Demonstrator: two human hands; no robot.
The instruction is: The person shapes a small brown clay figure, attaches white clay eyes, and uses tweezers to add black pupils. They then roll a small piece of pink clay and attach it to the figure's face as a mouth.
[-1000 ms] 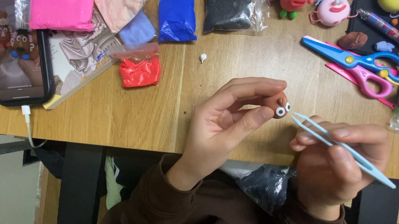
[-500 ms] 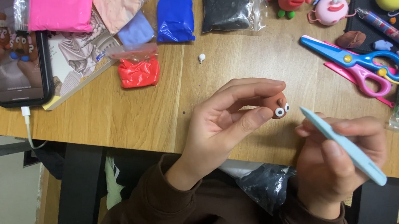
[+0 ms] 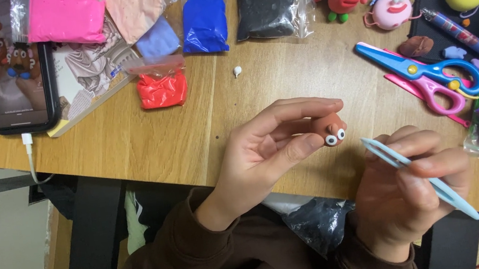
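Left hand (image 3: 271, 155): pinches brown clay figure (image 3: 330, 129) between thumb and fingertips, eyes facing 3 o'clock.
Right hand (image 3: 412, 193): closed around pale blue sculpting tool (image 3: 416, 175), tip just short of figure.
Figure location: above wooden table (image 3: 134, 145) edge, scissors (image 3: 422, 71) at 2 o'clock.
Step, judged: detailing the face.
Next move: calls for steady, light tip contact; soft clay dents easily.

Taking the scissors (image 3: 423, 73) on the worktop (image 3: 134, 145) as landmark: the phone (image 3: 14, 63) lies far left, clay bags (image 3: 204, 22) left and behind, figurines (image 3: 392, 8) just behind.
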